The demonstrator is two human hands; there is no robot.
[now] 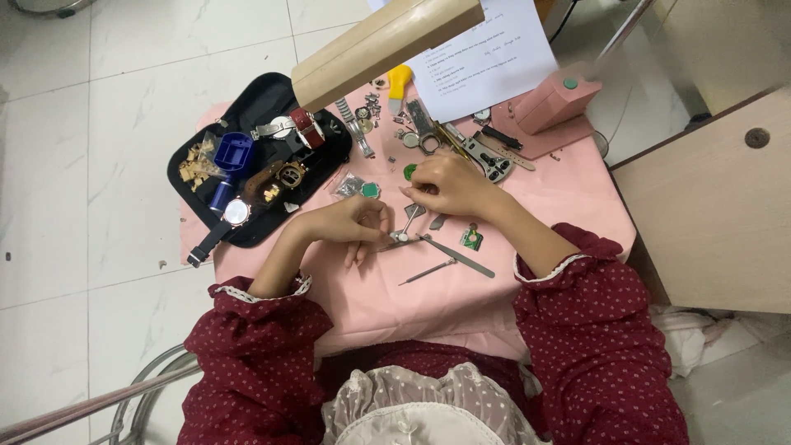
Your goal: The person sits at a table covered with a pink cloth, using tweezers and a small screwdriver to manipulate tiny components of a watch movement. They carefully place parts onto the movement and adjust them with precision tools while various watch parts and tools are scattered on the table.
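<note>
Carefully pinched, the left hand [350,224] should steady the small metal part [401,236] on the pink bench [395,305] while the right hand [449,185], fingers closed on something too tiny to tell, works slowly

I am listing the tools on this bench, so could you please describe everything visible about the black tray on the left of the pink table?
The black tray is a flat, rounded, soft-looking pad lying at an angle on the pink table, overhanging its left edge. It holds several wristwatches, a blue cup-like holder, and a heap of small tan pieces. One dark strap hangs past its lower edge. Neither hand touches it; the left hand is nearer.
</note>
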